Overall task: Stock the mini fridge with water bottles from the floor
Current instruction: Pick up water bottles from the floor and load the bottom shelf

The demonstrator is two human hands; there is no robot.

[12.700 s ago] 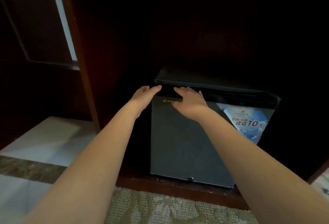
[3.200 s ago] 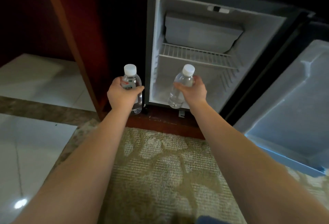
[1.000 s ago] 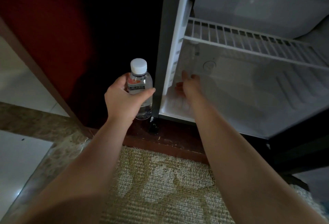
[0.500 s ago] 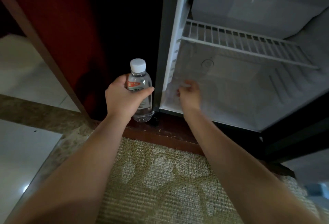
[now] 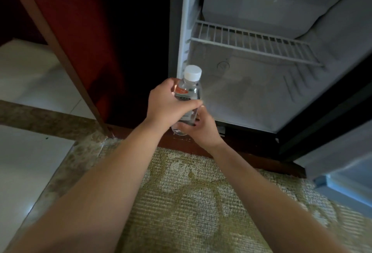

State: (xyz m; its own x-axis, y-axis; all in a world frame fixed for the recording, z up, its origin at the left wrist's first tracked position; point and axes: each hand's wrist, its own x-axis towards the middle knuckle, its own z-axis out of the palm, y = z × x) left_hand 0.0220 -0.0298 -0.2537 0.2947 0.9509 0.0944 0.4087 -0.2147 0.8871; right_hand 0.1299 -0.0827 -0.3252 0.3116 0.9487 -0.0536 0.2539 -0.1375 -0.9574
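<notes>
Two bare hands hold one small water bottle [image 5: 189,91] just toward 12 o'clock from the centre of the view, at the lower left corner of an open mini fridge [image 5: 251,99]. The left hand [image 5: 168,106] wraps the clear bottle's middle, fingers curled over its orange-and-white label [image 5: 182,91] and thumb lying across the front. The right hand [image 5: 202,131], at 5 o'clock from the left, cups the bottle's lower part, thumb up along its side and fingers curled round the base. The bottle is close to upright and its white cap [image 5: 192,72] points toward 12 o'clock, in front of the fridge's pale left frame.

The fridge fills the view from 12 to 3 o'clock. A white wire shelf [image 5: 253,43] runs across it, and a freezer box [image 5: 261,5] sits above that at 1 o'clock. The fridge door [image 5: 346,164] stands swung open at 4 o'clock.

A patterned beige rug [image 5: 191,202] lies under both forearms at 6 o'clock. Pale tiled floor [image 5: 26,168] shows at 8 to 9 o'clock, and a reddish wooden cabinet panel [image 5: 66,21] rises at 10 to 11 o'clock. A dark gap lies between the panel and the fridge.
</notes>
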